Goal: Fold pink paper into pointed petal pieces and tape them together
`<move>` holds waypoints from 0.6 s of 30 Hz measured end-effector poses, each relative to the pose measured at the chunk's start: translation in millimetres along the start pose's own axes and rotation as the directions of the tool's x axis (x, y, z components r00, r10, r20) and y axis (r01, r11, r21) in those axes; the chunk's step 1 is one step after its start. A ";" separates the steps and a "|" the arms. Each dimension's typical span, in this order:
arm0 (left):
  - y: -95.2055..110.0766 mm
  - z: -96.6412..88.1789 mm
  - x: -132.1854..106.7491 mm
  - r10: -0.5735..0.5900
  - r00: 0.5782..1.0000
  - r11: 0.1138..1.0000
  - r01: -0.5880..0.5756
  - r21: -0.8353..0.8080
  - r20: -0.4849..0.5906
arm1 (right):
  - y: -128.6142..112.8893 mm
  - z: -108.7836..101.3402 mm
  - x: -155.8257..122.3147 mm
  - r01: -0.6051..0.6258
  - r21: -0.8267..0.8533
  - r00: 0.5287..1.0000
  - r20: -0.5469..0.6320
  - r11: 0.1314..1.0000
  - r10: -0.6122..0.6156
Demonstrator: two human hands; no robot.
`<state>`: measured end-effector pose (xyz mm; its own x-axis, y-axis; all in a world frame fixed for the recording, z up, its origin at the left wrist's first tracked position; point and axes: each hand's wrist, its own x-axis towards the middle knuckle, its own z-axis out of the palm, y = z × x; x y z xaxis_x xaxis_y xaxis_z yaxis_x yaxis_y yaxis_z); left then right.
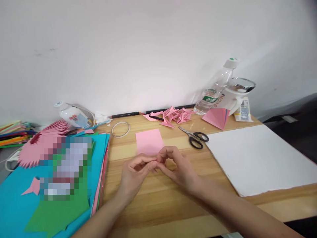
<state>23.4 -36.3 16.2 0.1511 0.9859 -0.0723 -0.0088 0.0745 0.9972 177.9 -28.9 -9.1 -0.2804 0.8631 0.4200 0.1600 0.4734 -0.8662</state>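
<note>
My left hand (135,173) and my right hand (177,167) meet over the wooden table (158,198), fingertips pinched together on the near edge of a pink square of paper (149,141). The sheet lies flat beyond my fingers. Black-handled scissors (194,136) lie just right of the paper. A heap of folded pink paper pieces (174,115) sits behind it near the wall.
A stack of blue, green and red sheets (22,211) covers the left side, with pink spiky paper shapes (32,148) on it. A white board (260,158) lies at right. A tape ring (120,129), two plastic bottles (215,89), a folded pink sheet (216,118) and a white cup stand behind.
</note>
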 end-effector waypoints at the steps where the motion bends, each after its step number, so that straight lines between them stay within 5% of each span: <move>1: -0.9 -0.7 -0.1 0.008 1.000 1.000 -0.008 0.005 -0.010 | -0.7 -0.3 0.4 0.000 -0.009 1.000 0.000 1.000 0.000; 7: -5.4 -5.2 1.8 0.110 0.989 0.993 -0.114 -0.036 -0.097 | -6.4 -4.2 6.6 -0.062 -0.031 0.995 0.081 0.998 0.064; 18: 0.4 -4.6 5.8 -0.016 1.000 1.000 0.016 0.012 -0.002 | -2.9 -4.9 5.3 0.067 -0.163 0.996 0.063 0.984 -0.057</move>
<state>19.8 -29.8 16.1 0.1492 0.9849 -0.0881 0.0052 0.0883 0.9961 180.6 -24.8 -3.0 -0.3480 0.8219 0.4509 0.2933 0.5523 -0.7803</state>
